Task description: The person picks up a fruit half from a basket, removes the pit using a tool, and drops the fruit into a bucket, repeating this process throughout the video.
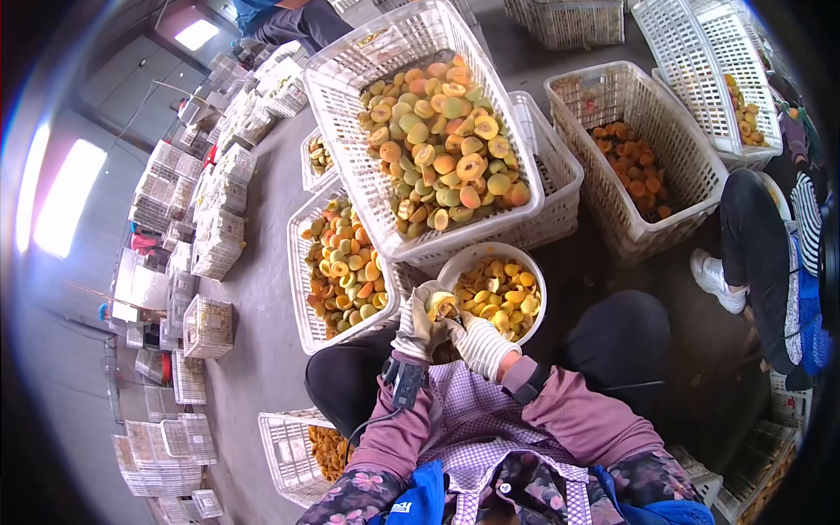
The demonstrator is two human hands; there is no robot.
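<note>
My gloved left hand (pixel 420 325) is closed around a yellow peach half (pixel 444 306), just in front of a white bucket (pixel 543 302). My right hand (pixel 483 343), in a striped glove, presses its fingers together against the fruit; a small dark thing shows at its fingertips, too small to name. Yellow peach halves (pixel 499 293) fill much of the bucket. Beyond it, a white plastic crate (pixel 385 249) tilts toward me on top of another crate, loaded with green and orange peach halves (pixel 437 144).
Left of the bucket, a crate (pixel 299 302) holds more cut peaches. A crate (pixel 604 79) with darker orange fruit stands at the right. Near my left leg is a crate (pixel 276 437) of brownish pieces. A seated person (pixel 744 236) is at far right; stacked crates (pixel 214 236) line the left.
</note>
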